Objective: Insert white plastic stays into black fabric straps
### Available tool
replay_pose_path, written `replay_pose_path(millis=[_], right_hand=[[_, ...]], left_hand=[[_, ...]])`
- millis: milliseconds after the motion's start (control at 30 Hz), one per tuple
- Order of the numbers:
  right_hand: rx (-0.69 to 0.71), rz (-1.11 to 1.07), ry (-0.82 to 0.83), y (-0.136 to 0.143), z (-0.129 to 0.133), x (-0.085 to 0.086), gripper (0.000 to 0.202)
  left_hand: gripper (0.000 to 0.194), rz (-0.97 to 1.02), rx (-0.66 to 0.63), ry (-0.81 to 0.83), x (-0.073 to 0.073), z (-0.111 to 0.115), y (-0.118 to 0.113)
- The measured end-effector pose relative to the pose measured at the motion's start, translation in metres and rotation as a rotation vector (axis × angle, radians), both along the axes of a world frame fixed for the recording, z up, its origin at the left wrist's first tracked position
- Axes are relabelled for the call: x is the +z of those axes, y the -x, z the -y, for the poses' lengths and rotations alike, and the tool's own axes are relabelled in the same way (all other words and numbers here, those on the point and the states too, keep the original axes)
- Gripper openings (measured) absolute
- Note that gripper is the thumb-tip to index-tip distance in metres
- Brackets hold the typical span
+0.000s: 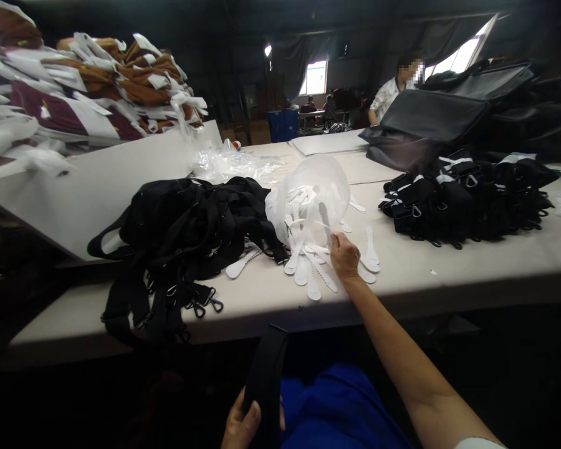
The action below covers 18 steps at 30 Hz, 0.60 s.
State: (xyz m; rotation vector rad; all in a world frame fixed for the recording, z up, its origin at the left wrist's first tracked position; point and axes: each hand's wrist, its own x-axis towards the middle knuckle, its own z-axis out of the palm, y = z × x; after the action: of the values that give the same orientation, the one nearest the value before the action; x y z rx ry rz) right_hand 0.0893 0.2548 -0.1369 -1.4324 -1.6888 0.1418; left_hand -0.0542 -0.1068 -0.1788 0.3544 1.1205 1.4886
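My left hand (243, 419), low in the view, is closed around a folded black strap (267, 358) with the thumb on its near face. Over the table, the fingers of my right hand (345, 257) pinch a notched plastic strip (325, 218) that stands upright from them. Beneath and beside this hand lie several loose white notched strips (313, 288) with rounded ends. More of them show inside a translucent plastic bag (330, 174), whose mouth faces me. A heap of black webbing straps (191, 218) with metal hooks lies left of the bag.
Bundled black straps with clips (467, 206) lie on the right of the table (280, 312), below a stack of black bags (430, 118). Brown and maroon wrapped goods (98, 87) are piled at left behind a white panel (121, 171). A person (388, 96) is across the table.
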Motion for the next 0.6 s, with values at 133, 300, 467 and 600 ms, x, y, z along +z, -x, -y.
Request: replay_pose_path(millis=[133,300,467,600], right_hand=[[-0.002,-0.097,-0.004,-0.003,-0.005,-0.003,0.028],[0.061,-0.203,0.009,-0.003,-0.01,-0.007,0.026],[0.076,-0.244,-0.005,-0.005,-0.01,-0.006,0.024],[0.088,-0.284,-0.004,-0.006,-0.011,-0.008,0.025]], left_hand=[[0.039,-0.028,0.062,-0.071,0.024,0.003,0.01],[0.042,-0.057,0.116,-0.051,0.034,0.013,0.019],[0.041,-0.033,0.203,-0.069,0.023,0.026,0.018],[0.043,-0.026,0.205,-0.023,0.017,0.032,0.02]])
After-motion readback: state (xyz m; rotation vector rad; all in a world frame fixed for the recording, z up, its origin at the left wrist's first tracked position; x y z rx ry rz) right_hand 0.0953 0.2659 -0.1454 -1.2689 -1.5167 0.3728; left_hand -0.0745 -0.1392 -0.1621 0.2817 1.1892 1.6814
